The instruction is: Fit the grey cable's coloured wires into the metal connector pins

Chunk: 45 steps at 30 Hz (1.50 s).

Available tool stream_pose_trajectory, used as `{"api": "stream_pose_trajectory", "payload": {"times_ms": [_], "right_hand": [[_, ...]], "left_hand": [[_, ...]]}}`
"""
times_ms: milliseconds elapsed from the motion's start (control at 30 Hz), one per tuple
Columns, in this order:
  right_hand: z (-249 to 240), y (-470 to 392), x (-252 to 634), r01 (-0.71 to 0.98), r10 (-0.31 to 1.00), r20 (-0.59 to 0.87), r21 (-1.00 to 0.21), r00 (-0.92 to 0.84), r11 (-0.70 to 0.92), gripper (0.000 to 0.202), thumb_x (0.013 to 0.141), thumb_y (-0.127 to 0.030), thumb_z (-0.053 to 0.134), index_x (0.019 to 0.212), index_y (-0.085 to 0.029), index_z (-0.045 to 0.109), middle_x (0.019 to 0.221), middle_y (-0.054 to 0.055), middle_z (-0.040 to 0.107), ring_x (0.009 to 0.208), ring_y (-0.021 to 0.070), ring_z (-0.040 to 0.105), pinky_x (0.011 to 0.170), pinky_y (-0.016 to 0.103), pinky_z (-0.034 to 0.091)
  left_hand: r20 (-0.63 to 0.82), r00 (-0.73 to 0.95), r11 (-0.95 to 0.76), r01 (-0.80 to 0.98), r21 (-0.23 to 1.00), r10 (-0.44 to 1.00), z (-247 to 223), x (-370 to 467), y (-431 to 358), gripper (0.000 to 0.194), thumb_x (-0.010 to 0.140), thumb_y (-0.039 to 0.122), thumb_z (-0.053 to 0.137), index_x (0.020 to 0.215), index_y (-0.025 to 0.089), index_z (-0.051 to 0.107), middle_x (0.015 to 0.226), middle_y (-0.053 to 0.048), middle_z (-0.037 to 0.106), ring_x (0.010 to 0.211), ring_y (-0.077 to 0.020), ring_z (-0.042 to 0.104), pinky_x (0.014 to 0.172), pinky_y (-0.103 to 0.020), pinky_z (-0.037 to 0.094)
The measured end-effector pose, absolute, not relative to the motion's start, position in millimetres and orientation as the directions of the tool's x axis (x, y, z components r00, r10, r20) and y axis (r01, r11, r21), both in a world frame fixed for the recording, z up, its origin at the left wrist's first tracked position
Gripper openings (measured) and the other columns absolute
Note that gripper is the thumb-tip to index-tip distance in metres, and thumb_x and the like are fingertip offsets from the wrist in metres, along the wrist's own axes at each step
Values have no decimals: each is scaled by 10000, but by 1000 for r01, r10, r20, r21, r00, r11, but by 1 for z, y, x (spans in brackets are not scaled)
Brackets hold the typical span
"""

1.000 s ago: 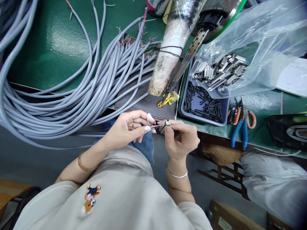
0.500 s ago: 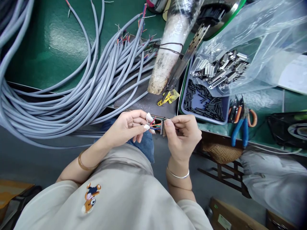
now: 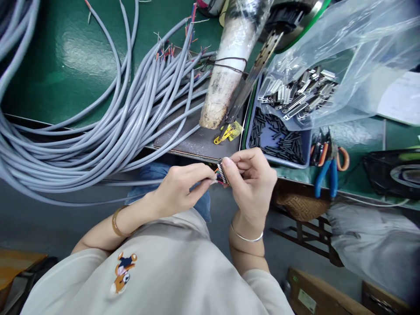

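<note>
Right hand [image 3: 254,177] pinches one small metal connector [image 3: 222,172] between thumb and fingers, held in the air just off the front edge of the worktop [image 3: 65,57]. Left hand [image 3: 182,188] closed, fingertips pinching the coloured wires [image 3: 216,177] at the connector's back, touching it. One big bundle of grey cables [image 3: 98,131] spread over the green worktop; too many strands to count, stripped ends fanned near the top. One taped, plastic-wrapped cone [image 3: 226,74] on a dark mat. One blue tray [image 3: 278,140] of many small black tubes. One clear bag [image 3: 328,65] of metal shells, uncountable. One blue-handled pliers [image 3: 324,175], one orange-handled tool [image 3: 343,158] beside it. One yellow clip [image 3: 226,133]. One bracelet on each wrist. Grey floor below; wooden stool [image 3: 302,223] under the worktop edge.
</note>
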State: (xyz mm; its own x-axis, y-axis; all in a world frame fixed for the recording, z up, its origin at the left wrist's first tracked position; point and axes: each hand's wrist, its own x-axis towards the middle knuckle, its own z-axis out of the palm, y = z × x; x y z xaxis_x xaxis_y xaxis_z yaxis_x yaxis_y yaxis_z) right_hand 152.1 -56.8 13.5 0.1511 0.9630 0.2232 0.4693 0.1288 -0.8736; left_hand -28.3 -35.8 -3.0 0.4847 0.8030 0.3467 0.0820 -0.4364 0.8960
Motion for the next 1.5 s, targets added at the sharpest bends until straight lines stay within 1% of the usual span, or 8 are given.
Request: {"api": "stream_pose_trajectory", "payload": {"times_ms": [233, 367, 500, 667, 833, 1067, 1233, 1500], "right_hand": [[3, -54, 160, 594, 558, 714, -684, 423, 424, 123, 994, -377, 706, 1050, -275, 748, 598, -76, 578, 382, 63, 470, 396, 217, 347], [-4, -58, 159, 576, 638, 678, -703, 366, 417, 209, 1027, -229, 637, 1229, -280, 647, 877, -39, 786, 598, 131, 745, 526, 250, 593], [-13, -63, 159, 603, 698, 674, -668, 243, 436, 117, 980, -172, 704, 1079, -221, 664, 868, -25, 809, 765, 186, 823, 812, 383, 721], [-16, -62, 157, 528, 699, 688, -674, 195, 516, 99, 947, -184, 738, 1007, -239, 682, 820, 2, 802, 738, 211, 813, 620, 341, 688], [-7, -64, 157, 452, 712, 680, -698, 177, 555, 70, 949, -235, 713, 892, -246, 674, 601, -40, 688, 508, 186, 697, 572, 372, 636], [13, -90, 169, 465, 821, 571, -723, -13, 511, 346, 1051, -492, 553, 818, -281, 698, 458, -46, 485, 341, 136, 418, 415, 341, 400], [18, -87, 156, 617, 814, 579, -624, -47, 480, 129, 994, -334, 711, 1095, -300, 784, 561, -63, 559, 442, 101, 464, 466, 281, 398], [15, -73, 152, 762, 736, 604, -307, -306, 570, 295, 974, -142, 713, 1247, -254, 724, 549, -95, 501, 473, 94, 369, 515, 302, 309]], "left_hand": [[-170, 360, 230, -131, 964, 917, 4, -27, -25, 135, 864, 255, 756, 860, 161, 658, 600, 52, 566, 423, -44, 427, 424, -195, 314], [-293, 369, 390, -224, 893, 882, 5, -28, -18, 234, 777, 277, 826, 826, 161, 629, 643, 46, 624, 386, -18, 429, 387, -171, 302], [-336, 424, 475, -280, 834, 841, 3, -31, -13, 234, 729, 244, 815, 830, 162, 621, 720, 20, 709, 367, -17, 454, 361, -163, 271], [-339, 595, 624, -375, 685, 729, 1, -41, -7, 156, 658, 210, 732, 718, 168, 593, 722, -32, 753, 351, -42, 440, 346, -184, 274], [-332, 621, 657, -415, 629, 710, 1, -47, -3, 135, 605, 207, 690, 648, 184, 565, 646, -52, 708, 371, -75, 415, 314, -202, 219], [-304, 633, 652, -435, 621, 712, -4, -50, -5, 151, 632, 189, 701, 674, 178, 556, 699, -50, 726, 347, -61, 408, 318, -207, 214], [-303, 608, 617, -413, 670, 734, -2, -46, -8, 176, 653, 221, 744, 690, 173, 579, 692, -32, 707, 374, -59, 421, 326, -199, 241], [-303, 532, 485, -244, 840, 791, 0, -35, -17, 194, 761, 278, 768, 805, 169, 613, 574, 63, 559, 394, -40, 445, 399, -172, 287]]}}
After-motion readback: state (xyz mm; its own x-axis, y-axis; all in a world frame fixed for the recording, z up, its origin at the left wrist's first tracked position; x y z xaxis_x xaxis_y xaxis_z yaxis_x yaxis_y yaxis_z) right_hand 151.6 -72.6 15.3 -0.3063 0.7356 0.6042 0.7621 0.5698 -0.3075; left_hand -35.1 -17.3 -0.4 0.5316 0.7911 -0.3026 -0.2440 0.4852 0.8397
